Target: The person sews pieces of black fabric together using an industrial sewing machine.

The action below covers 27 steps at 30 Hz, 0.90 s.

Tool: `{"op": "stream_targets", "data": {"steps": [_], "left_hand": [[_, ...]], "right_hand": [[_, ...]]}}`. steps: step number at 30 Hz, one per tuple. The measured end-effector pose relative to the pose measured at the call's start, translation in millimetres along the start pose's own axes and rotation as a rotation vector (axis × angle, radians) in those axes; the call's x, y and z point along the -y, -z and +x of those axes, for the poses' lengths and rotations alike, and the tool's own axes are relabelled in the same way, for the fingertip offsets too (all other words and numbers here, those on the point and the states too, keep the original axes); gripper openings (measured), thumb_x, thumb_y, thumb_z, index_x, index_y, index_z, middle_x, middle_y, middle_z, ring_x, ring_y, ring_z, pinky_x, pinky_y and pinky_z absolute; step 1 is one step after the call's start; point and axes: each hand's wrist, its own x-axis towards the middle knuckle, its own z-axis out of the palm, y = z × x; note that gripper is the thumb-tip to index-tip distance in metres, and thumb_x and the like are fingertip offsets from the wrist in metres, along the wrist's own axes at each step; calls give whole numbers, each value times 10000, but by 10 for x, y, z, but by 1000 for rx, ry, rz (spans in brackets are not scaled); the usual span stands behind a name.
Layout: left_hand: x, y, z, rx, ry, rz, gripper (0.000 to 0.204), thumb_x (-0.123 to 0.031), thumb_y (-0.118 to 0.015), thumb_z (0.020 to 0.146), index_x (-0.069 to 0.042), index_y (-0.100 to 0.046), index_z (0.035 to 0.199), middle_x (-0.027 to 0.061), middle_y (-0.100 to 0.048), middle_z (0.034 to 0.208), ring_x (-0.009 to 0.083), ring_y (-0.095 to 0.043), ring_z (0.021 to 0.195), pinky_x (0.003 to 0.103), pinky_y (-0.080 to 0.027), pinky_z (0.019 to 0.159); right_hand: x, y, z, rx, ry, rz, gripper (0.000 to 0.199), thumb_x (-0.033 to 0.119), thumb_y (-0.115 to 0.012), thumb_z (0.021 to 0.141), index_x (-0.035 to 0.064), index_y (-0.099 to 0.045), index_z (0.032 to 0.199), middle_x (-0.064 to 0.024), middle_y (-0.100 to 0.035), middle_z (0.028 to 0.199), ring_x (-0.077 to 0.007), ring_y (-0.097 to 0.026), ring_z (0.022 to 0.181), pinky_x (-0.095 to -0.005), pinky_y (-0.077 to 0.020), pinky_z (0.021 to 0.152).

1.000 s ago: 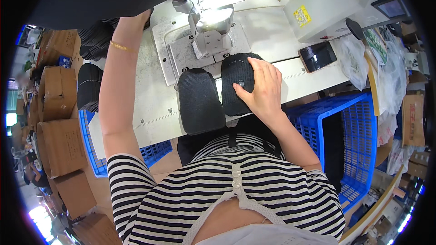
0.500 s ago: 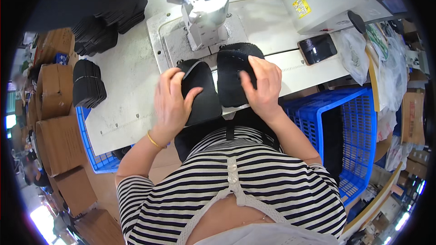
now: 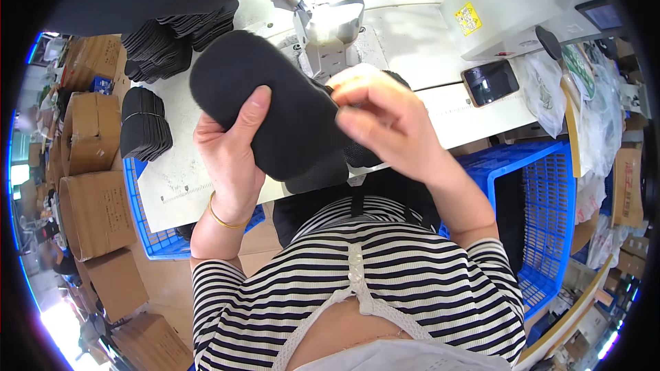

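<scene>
Head view: the left hand [image 3: 230,158] grips a black oval padded fabric piece [image 3: 271,106] lifted up in the middle of the frame, thumb pressed on its face. The right hand [image 3: 392,124] pinches its right edge with fingers closed tight, maybe on a second piece underneath, hard to tell. Nothing is under the grey sewing machine head [image 3: 330,17] yet. Stacks of black cut pieces [image 3: 146,124] wait at left on the white worktable [image 3: 447,69], so plenty seems left.

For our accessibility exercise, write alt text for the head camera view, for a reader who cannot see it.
Seen from above, a person in a striped top holds up a black padded oval piece, left hand under it and right hand pinching its edge. Beyond are a white sewing machine table, stacked black pieces and blue crates.
</scene>
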Motion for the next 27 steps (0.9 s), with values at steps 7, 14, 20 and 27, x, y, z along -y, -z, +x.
{"op": "stream_targets", "data": {"steps": [7,14,20,27], "left_hand": [[51,117,34,34,-9,-134,232,32,-671,898,-32,-667,1120,104,-712,1058,192,-697,957,316,-570,870],[27,174,99,68,51,-137,244,67,-660,882,-14,-664,1112,116,-711,1054,205,-702,947,327,-569,874],[-43,110,201,29,83,-110,267,88,-682,855,10,-647,1108,122,-706,1039,201,-703,925,322,-578,857],[-77,77,341,7,132,-59,287,115,-689,834,21,-634,1100,123,-700,1027,194,-700,907,316,-585,844]], "right_hand": [[114,-134,-320,-120,-239,157,103,-76,-588,926,-88,-621,1023,-117,-576,1101,-151,-660,886,-260,-596,739],[160,-149,-301,-165,-340,206,316,-81,-572,935,-76,-493,1241,-137,-646,1017,-180,-692,857,-287,-609,767],[184,-145,-248,-162,-279,70,355,-39,-569,956,-55,-482,1300,-162,-697,1031,-193,-720,837,-278,-602,751],[104,-101,-155,-60,53,-389,277,19,-642,925,-26,-600,1195,-122,-693,800,-161,-693,667,-264,-531,603]]}}
